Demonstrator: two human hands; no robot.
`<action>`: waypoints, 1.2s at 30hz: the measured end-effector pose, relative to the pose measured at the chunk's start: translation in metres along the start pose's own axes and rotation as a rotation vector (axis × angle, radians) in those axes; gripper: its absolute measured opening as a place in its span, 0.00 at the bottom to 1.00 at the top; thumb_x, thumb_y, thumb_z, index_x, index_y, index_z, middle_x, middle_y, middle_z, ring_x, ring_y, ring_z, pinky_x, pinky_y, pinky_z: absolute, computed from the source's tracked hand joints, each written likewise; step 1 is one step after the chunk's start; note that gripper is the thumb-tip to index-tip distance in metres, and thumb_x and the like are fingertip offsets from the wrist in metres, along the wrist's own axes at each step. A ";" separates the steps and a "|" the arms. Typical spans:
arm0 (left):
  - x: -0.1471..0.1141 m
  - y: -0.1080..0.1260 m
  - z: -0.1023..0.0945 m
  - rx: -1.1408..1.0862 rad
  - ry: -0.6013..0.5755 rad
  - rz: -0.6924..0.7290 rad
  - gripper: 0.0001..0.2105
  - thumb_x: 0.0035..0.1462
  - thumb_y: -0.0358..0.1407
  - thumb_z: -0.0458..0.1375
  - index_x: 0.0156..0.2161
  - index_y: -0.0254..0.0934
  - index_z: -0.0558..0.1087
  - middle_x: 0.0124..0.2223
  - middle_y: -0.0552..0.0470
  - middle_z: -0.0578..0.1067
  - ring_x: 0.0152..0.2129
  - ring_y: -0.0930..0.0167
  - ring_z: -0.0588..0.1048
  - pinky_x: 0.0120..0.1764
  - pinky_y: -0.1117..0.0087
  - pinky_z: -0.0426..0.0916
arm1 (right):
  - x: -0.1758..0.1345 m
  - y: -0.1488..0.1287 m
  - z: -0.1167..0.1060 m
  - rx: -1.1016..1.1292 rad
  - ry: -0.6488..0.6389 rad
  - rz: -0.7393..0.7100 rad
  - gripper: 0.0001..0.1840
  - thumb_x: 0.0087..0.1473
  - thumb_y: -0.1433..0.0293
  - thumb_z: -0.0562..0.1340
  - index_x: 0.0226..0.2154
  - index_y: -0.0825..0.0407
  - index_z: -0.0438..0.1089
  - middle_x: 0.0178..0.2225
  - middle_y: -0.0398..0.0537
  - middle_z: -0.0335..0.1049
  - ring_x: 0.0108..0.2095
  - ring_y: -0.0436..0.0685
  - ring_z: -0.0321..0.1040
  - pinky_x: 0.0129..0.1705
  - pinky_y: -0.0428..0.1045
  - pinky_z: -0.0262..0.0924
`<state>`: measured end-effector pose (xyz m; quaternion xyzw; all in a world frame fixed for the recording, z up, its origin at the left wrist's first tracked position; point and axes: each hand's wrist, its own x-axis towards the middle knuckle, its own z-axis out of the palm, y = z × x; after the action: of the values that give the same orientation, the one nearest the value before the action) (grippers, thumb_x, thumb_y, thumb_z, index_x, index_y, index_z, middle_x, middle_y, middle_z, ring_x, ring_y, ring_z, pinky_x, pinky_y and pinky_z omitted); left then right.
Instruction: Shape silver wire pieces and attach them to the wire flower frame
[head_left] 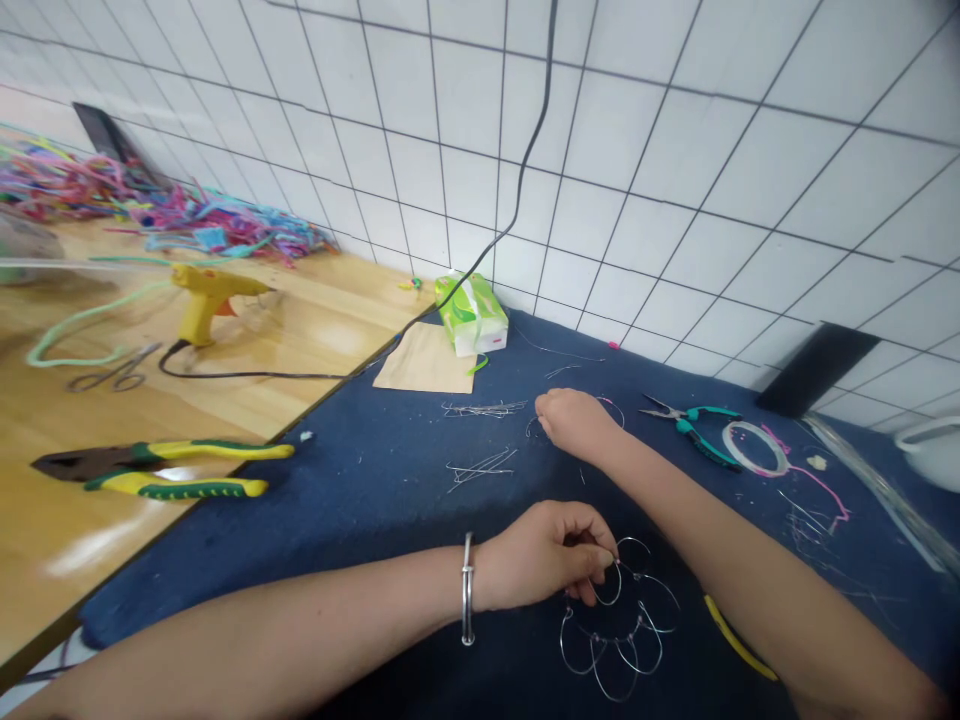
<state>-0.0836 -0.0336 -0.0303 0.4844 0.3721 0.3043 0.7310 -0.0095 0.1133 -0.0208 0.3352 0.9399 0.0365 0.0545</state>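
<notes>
My left hand (546, 555), with a silver bangle (467, 590) on its wrist, pinches a wire flower frame (628, 668) made of several thin silver loops. The frame hangs over the dark cloth below and right of the fingers. Farther up the table, my right hand (576, 422) is closed, knuckles up; whatever is in its fingers is hidden. Parts of a thin wire ring (616, 408) show beside and behind this hand. To its left lie two small bundles of cut wire, an upper bundle (487, 409) and a lower bundle (480, 470).
Teal needle-nose pliers (697, 425) and a ring-shaped spool (739, 450) lie right. Yellow-green pliers (165, 468), scissors (116, 375) and a yellow glue gun (206, 300) are left. A tissue pack (472, 315) stands by the tiled wall; a black cord (517, 200) hangs down it.
</notes>
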 end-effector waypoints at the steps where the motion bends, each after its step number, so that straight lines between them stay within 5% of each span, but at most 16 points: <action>1: 0.000 0.000 0.000 0.000 -0.001 -0.001 0.04 0.53 0.32 0.55 0.33 0.32 0.68 0.26 0.55 0.70 0.20 0.78 0.71 0.23 0.77 0.62 | 0.001 0.000 -0.001 -0.010 -0.015 -0.005 0.10 0.55 0.71 0.52 0.36 0.55 0.67 0.36 0.55 0.69 0.38 0.59 0.66 0.38 0.50 0.57; 14: 0.003 -0.004 -0.004 -0.015 -0.021 0.015 0.04 0.53 0.33 0.55 0.33 0.33 0.68 0.25 0.56 0.69 0.19 0.79 0.71 0.23 0.78 0.62 | 0.008 0.006 -0.007 -0.023 -0.118 -0.013 0.11 0.49 0.72 0.54 0.36 0.57 0.67 0.38 0.57 0.70 0.36 0.59 0.68 0.34 0.48 0.56; 25: 0.001 -0.005 -0.003 -0.006 -0.031 0.014 0.06 0.53 0.35 0.55 0.34 0.33 0.69 0.26 0.55 0.69 0.20 0.78 0.71 0.23 0.77 0.62 | -0.009 0.016 -0.011 0.239 -0.083 0.019 0.05 0.45 0.76 0.56 0.28 0.53 0.65 0.28 0.45 0.71 0.27 0.51 0.65 0.25 0.43 0.50; 36: 0.002 -0.004 -0.003 0.000 -0.036 0.016 0.06 0.53 0.35 0.55 0.34 0.33 0.69 0.26 0.55 0.70 0.20 0.78 0.71 0.24 0.77 0.63 | -0.018 0.019 -0.003 0.438 -0.053 -0.040 0.14 0.44 0.78 0.56 0.34 0.52 0.72 0.31 0.43 0.73 0.31 0.50 0.68 0.34 0.43 0.57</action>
<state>-0.0847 -0.0316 -0.0355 0.4927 0.3552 0.3015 0.7349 0.0160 0.1164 -0.0144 0.3212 0.9300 -0.1784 0.0061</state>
